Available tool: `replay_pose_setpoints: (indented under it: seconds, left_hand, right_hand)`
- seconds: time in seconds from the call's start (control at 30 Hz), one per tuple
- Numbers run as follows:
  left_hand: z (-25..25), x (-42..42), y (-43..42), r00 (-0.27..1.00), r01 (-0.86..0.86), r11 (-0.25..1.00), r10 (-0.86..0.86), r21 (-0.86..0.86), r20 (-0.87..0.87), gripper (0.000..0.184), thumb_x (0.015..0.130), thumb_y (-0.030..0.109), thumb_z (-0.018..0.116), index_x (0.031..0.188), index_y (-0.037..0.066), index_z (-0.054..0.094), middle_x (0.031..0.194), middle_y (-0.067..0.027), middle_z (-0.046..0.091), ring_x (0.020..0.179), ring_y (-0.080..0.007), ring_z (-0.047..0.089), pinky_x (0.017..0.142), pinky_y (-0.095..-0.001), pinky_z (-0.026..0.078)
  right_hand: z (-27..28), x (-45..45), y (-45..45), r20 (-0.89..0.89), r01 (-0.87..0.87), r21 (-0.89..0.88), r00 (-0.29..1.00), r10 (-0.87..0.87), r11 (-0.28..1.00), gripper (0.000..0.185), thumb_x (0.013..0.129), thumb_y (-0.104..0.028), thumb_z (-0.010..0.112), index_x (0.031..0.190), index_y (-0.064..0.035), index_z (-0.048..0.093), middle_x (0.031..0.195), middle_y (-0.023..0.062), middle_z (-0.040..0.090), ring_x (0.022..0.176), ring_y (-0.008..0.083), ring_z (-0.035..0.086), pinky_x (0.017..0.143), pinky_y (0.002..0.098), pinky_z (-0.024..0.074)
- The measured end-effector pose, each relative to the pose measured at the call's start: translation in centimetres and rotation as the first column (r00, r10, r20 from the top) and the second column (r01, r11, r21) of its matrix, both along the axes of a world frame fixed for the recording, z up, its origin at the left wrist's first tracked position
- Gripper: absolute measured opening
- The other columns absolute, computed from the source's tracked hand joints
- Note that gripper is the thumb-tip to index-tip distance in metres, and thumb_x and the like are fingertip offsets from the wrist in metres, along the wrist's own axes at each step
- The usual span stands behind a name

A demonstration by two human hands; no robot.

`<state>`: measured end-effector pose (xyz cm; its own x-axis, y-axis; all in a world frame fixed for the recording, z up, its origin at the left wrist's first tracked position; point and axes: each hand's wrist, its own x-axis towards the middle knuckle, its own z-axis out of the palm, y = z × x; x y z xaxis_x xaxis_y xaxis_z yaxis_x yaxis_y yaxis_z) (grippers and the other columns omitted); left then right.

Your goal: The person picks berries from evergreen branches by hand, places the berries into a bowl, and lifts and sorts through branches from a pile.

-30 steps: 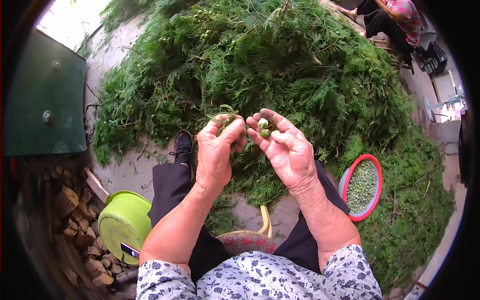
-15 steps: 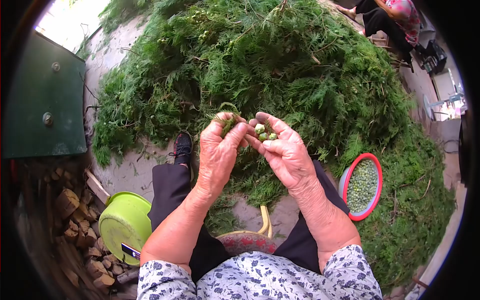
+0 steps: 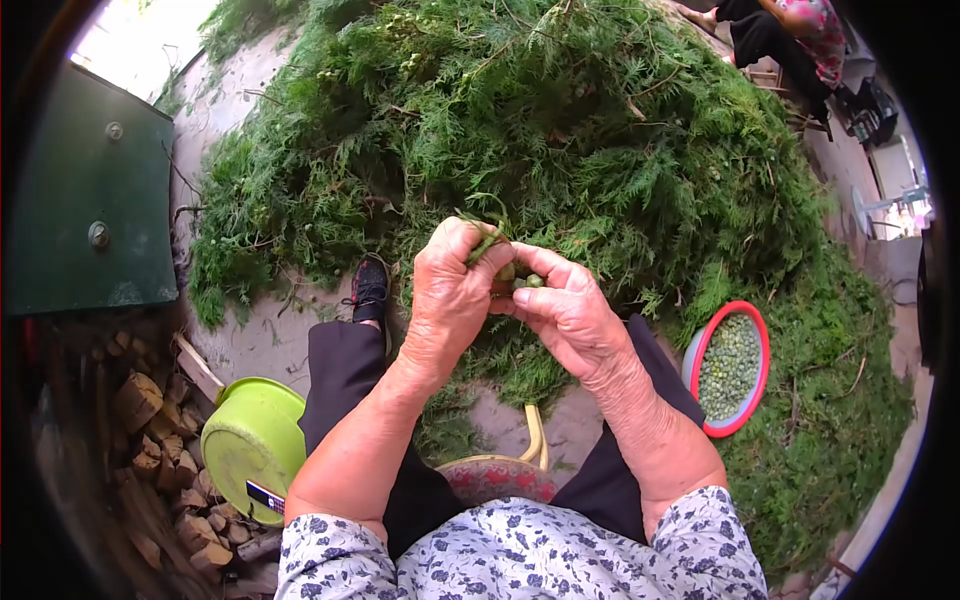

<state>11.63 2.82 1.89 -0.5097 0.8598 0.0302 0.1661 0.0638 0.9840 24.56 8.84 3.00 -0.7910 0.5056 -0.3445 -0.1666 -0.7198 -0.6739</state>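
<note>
My left hand is closed on a small green conifer sprig, whose thin tip curls up past the fingers. Against it, my right hand has curled fingers around a few small green cones. The fingertips of both hands meet, partly hiding the cones. Behind them spreads a large heap of cut conifer branches. To the right of my right forearm is a red-rimmed basin holding many similar green cones.
A lime-green tub lies tipped by my left leg, beside split firewood. At upper left stands a dark green metal box. Another person sits at upper right. Between my legs shows a patterned seat.
My hands have drawn together and the right fingers have closed in, covering cones that showed openly before. The sprig in my left hand now sticks up higher.
</note>
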Motion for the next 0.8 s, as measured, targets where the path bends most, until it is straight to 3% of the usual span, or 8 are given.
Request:
replay_pose_setpoints:
  seconds: [0.03,0.07,0.17,0.3,0.43,0.63,0.73,0.8]
  left_hand:
    - [0.1,0.1,0.0,0.966,-0.001,1.000,-0.002,0.013,0.259,0.008,0.081,0.009,0.062,0.086,0.002,0.059,0.074,-0.0010,0.056,0.061,-0.0071,0.052,0.054,-0.0204,0.043]
    - [0.4,0.0,-0.1,0.966,0.002,1.000,-0.005,0.013,0.259,0.008,0.081,0.009,0.062,0.086,0.002,0.059,0.074,-0.0010,0.056,0.061,-0.0071,0.052,0.054,-0.0204,0.043]
    - [1.6,-0.1,-0.2,0.832,0.035,0.999,-0.017,-0.022,0.554,0.010,0.086,0.012,0.056,0.089,0.003,0.056,0.071,0.0022,0.051,0.062,-0.0068,0.050,0.057,-0.0216,0.043]
    - [0.5,-0.3,0.0,0.791,-0.050,0.999,0.026,0.021,0.612,0.011,0.087,0.016,0.057,0.088,0.004,0.056,0.063,0.0036,0.048,0.055,-0.0046,0.041,0.050,-0.0210,0.034]
    - [0.7,-0.1,-0.1,0.740,-0.028,0.999,0.036,-0.023,0.672,0.010,0.087,0.015,0.057,0.086,0.005,0.055,0.065,0.0024,0.049,0.057,-0.0059,0.044,0.051,-0.0220,0.036]
    - [1.2,-0.3,-0.3,0.559,0.032,0.999,-0.005,-0.015,0.829,0.011,0.087,0.016,0.057,0.088,0.005,0.054,0.069,0.0012,0.052,0.058,-0.0081,0.047,0.053,-0.0233,0.039]
    - [0.8,-0.5,-0.5,0.596,0.109,0.994,-0.073,0.009,0.800,0.011,0.087,0.016,0.056,0.088,0.005,0.055,0.077,-0.0014,0.052,0.061,-0.0108,0.048,0.054,-0.0247,0.039]
    - [0.8,-0.5,-0.5,0.569,0.085,0.996,-0.056,0.008,0.820,0.013,0.087,0.017,0.057,0.088,0.004,0.055,0.076,-0.0008,0.052,0.060,-0.0100,0.047,0.054,-0.0239,0.038]
  right_hand:
    - [0.1,0.1,0.0,0.006,0.014,-0.003,1.000,-0.014,1.000,0.044,0.078,0.006,0.046,0.121,0.0068,0.042,0.107,0.0115,0.054,0.098,0.0185,0.056,0.087,0.0328,0.0476]
    - [0.2,0.1,0.1,0.012,0.028,-0.006,1.000,-0.028,1.000,0.044,0.078,0.006,0.047,0.121,0.0067,0.042,0.106,0.0117,0.055,0.097,0.0187,0.056,0.087,0.0326,0.0477]
    - [-0.1,0.4,0.3,-0.040,0.025,-0.085,0.999,-0.029,0.996,0.040,0.080,0.004,0.050,0.119,0.0056,0.044,0.102,0.0104,0.056,0.093,0.0178,0.057,0.084,0.0314,0.0487]
    - [-1.5,1.1,0.4,0.045,0.082,-0.130,0.996,-0.077,0.988,0.030,0.085,-0.005,0.055,0.113,0.0017,0.048,0.097,0.0083,0.059,0.090,0.0187,0.059,0.079,0.0320,0.0497]
    - [-1.4,1.2,0.5,0.037,0.072,-0.096,0.997,-0.069,0.993,0.028,0.086,-0.006,0.054,0.113,0.0003,0.048,0.098,0.0085,0.058,0.087,0.0171,0.059,0.076,0.0295,0.0498]
    - [-1.8,1.0,0.4,0.067,0.251,-0.204,0.968,-0.243,0.946,0.028,0.090,-0.016,0.051,0.113,-0.0001,0.046,0.092,0.0065,0.053,0.078,0.0154,0.057,0.064,0.0241,0.0467]
    - [-1.2,0.7,0.9,-0.058,0.147,-0.182,0.985,-0.160,0.972,0.029,0.090,-0.018,0.053,0.112,0.0002,0.048,0.091,0.0057,0.054,0.076,0.0131,0.056,0.060,0.0222,0.0451]
    - [-1.8,0.6,0.9,-0.023,0.119,-0.143,0.992,-0.124,0.982,0.027,0.089,-0.017,0.054,0.110,0.0000,0.050,0.089,0.0049,0.055,0.074,0.0118,0.056,0.058,0.0216,0.0445]
